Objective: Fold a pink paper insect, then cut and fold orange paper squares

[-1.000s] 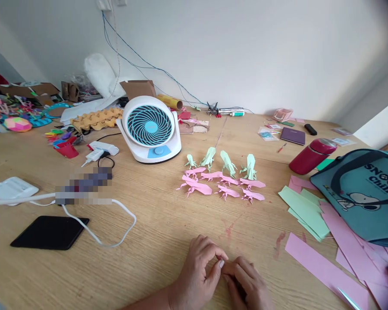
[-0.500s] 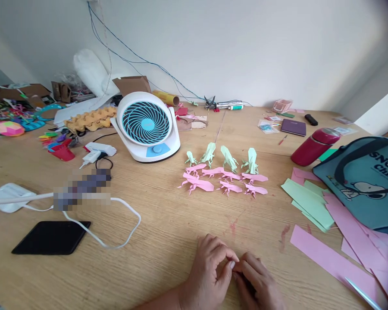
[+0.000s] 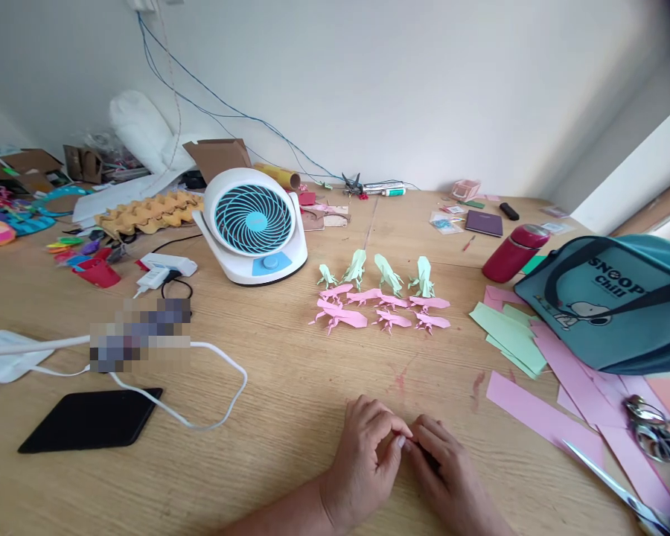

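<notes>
Low in the middle of the head view, my left hand and my right hand meet just above the wooden table. Thumbs and forefingers are pinched together, tip against tip. Whatever is between them is too small or too hidden to make out. Beyond the hands stand folded paper insects: several pink ones in front and several pale green ones behind. To the right lie a pink paper strip and silver scissors.
A white fan stands behind left. A black flat pad and white cable lie at left. On the right are green paper sheets, a teal bag and a red flask. A purple notebook lies at the back.
The view has swung a little to the right, bringing more of the scissors and bag into sight. Both hands stay pinched together, with hardly any shift of the fingers.
</notes>
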{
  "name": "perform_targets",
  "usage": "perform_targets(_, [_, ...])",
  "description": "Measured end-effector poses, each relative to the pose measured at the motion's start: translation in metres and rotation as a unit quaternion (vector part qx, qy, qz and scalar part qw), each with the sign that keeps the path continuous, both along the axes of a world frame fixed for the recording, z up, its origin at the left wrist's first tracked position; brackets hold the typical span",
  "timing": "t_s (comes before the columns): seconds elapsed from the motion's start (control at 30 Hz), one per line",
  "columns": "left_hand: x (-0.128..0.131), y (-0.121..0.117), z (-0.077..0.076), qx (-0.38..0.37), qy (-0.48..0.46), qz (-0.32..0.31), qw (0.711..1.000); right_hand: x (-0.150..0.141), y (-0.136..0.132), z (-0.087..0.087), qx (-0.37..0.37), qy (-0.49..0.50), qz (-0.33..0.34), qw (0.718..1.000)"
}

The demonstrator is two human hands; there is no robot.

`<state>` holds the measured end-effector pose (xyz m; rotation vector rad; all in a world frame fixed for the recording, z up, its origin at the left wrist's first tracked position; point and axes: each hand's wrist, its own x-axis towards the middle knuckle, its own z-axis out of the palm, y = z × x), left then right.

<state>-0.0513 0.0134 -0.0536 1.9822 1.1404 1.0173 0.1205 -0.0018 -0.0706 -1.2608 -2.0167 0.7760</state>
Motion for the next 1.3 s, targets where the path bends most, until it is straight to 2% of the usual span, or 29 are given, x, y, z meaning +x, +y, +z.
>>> perform_targets(0.4, [0.001, 0.005, 0.003, 0.037, 0.013, 0.003, 0.999, 0.0, 0.003, 0.003, 0.021, 0.053, -0.021, 0.998])
perform_targets(0.6, [0.005, 0.005, 0.004, 0.062, 0.036, 0.021, 0.997, 0.012, -0.018, 0.01, 0.071, -0.067, 0.033, 0.995])
perform_targets(0.73, [0.007, 0.002, 0.003, 0.094, 0.084, 0.002, 0.992, 0.054, -0.026, 0.014, 0.131, -0.126, 0.0, 0.983])
perform_targets(0.83, [0.007, 0.003, 0.0, 0.113, 0.103, -0.015, 0.988, 0.105, -0.02, 0.015, 0.182, -0.185, -0.111, 0.959])
perform_targets(0.93, [0.008, 0.005, -0.002, 0.12, 0.114, -0.02, 0.986, 0.155, -0.011, 0.012, 0.178, -0.276, -0.211, 0.921])
perform_targets(1.0, [0.008, 0.006, -0.003, 0.117, 0.119, -0.021, 0.986, 0.178, -0.005, 0.01, 0.129, -0.328, -0.245, 0.903])
perform_targets(1.13, [0.009, 0.005, -0.003, 0.112, 0.125, -0.022, 0.986, 0.196, 0.012, 0.009, 0.024, -0.364, -0.25, 0.897])
perform_targets(1.3, [0.009, 0.004, -0.002, 0.107, 0.123, -0.009, 0.987, 0.192, 0.04, 0.014, 0.008, -0.341, -0.224, 0.913])
